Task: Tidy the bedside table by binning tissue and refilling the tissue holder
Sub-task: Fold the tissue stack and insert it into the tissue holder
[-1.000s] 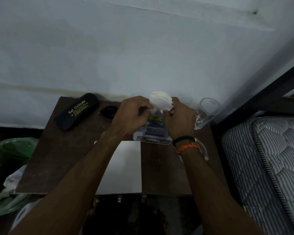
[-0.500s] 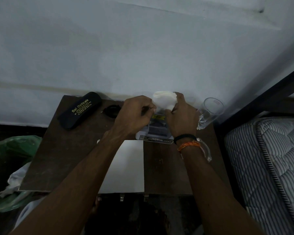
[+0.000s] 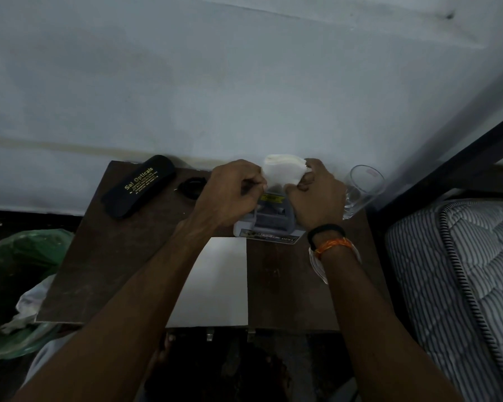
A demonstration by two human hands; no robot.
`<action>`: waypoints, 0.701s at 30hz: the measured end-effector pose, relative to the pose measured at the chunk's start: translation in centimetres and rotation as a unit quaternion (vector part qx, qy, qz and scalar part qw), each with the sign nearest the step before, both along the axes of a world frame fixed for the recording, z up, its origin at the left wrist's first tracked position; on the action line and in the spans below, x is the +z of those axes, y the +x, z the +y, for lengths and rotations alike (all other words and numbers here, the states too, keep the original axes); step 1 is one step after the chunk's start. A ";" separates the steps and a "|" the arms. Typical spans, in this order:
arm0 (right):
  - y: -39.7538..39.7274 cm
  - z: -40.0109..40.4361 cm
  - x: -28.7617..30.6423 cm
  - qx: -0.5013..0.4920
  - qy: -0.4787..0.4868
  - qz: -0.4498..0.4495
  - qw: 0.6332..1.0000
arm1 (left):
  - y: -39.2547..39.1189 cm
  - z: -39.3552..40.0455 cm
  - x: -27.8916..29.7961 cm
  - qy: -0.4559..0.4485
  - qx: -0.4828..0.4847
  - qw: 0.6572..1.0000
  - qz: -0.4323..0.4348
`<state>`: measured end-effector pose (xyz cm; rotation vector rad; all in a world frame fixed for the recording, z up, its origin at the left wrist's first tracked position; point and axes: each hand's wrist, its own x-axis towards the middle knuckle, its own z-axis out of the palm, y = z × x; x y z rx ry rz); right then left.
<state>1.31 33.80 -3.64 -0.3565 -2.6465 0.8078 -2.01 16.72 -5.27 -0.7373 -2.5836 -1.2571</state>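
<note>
Pinching tissues (image 3: 283, 171) between both hands

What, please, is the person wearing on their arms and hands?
Both forearms are bare, with no sleeves or gloves in view. The left hand and its wrist carry nothing. By the right hand, the wrist wears a black band, an orange thread and a clear bangle.

Dim light. Pale blue-grey wall (image 3: 215, 82) stood behind a dark wooden table (image 3: 105, 256); striped quilted mattress (image 3: 459, 271) in a dark frame alongside.
</note>
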 end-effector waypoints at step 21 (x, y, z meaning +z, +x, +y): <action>9.8 -8.5 -4.3 0.177 0.100 -0.292 0.935 | 3.6 -7.3 -3.1 -0.424 -0.017 0.878 -0.221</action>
